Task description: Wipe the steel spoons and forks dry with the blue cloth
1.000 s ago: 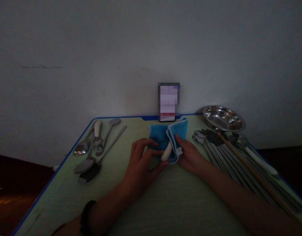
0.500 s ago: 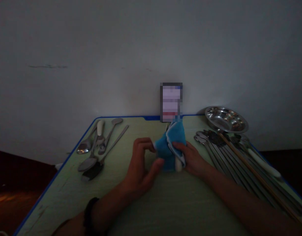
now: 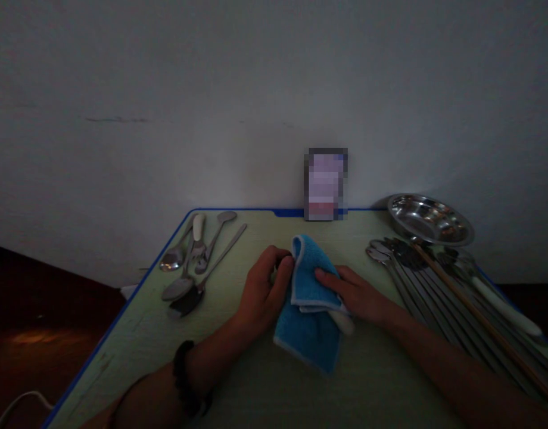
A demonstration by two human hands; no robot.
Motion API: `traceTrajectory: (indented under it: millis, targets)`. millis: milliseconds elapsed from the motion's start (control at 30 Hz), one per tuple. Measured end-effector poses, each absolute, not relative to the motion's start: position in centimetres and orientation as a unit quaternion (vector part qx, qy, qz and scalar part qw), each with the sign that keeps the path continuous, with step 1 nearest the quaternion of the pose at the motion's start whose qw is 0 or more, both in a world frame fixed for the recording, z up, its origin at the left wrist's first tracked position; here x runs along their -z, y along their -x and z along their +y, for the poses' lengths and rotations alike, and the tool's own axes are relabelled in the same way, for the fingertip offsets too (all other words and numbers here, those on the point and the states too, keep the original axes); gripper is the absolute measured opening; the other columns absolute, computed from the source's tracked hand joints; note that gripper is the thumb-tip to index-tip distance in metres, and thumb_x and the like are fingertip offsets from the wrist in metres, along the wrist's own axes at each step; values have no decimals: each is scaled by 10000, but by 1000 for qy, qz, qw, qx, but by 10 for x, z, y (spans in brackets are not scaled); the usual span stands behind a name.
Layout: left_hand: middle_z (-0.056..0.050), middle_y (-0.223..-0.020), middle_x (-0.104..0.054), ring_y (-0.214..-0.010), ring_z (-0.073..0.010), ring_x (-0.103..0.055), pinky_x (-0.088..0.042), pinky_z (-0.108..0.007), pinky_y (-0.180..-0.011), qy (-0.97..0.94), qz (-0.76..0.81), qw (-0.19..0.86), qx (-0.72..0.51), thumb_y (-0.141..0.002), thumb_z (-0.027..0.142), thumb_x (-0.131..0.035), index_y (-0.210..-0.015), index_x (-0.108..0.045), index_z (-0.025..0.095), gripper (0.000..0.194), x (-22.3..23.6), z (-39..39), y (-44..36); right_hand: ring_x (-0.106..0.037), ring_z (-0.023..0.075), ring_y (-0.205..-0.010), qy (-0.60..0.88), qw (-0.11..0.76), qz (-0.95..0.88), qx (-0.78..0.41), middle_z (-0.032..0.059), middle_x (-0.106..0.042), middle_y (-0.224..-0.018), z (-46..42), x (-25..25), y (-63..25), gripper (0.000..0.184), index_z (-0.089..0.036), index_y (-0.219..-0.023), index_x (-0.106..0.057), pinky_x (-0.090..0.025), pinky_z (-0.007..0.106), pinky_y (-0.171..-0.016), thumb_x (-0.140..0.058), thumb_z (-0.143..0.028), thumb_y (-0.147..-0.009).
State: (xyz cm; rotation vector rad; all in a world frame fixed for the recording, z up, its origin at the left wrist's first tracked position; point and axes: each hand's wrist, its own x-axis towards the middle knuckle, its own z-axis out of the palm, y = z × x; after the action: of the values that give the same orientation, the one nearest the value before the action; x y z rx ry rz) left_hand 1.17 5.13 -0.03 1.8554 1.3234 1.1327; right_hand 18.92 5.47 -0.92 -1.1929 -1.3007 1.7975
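Observation:
A small blue cloth with a pale border is folded over a white-handled fork, above the middle of the table. Only the butt of the fork's white handle sticks out, at the lower right; the tines are hidden now. My right hand is closed around the cloth and the fork within it, thumb on top. On the other side, my left hand, with a dark band at the wrist, pinches the cloth's left edge between thumb and curled fingers. One flap of cloth hangs down toward me.
Several spoons and a white-handled fork lie at the table's left. Along the right are several long-handled utensils, a wooden stick and a steel bowl. A phone leans against the wall.
The cloth and fork have turned, so the handle now points to the lower right. My left hand has gone from loose fingers to a pinch on the cloth's edge. The view has swung slightly left.

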Motion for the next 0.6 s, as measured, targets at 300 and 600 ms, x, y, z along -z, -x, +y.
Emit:
traceTrajectory:
  millis: [300, 600]
  targets:
    - [36, -637, -483, -609, -119, -472, -382, -234, -582, -677, 515, 249, -463, -830, 214, -480, -719, -486, 182, 116, 1, 53, -13, -456, 108, -517, 488, 418, -412, -646, -46, -515, -542, 56, 22, -188, 276, -198, -617, -616, -356, 239, -516, -650, -464, -683]
    - [47, -572, -446, -546, -105, -430, -354, -222, -527, -712, 499, 283, -404, -810, 247, -474, -644, -455, 180, 180, 4, 52, -13, -435, 87, -477, 472, 389, -419, -671, -47, -501, -527, 60, 26, -191, 309, -169, -689, -632, -323, 222, -462, -650, -478, -678]
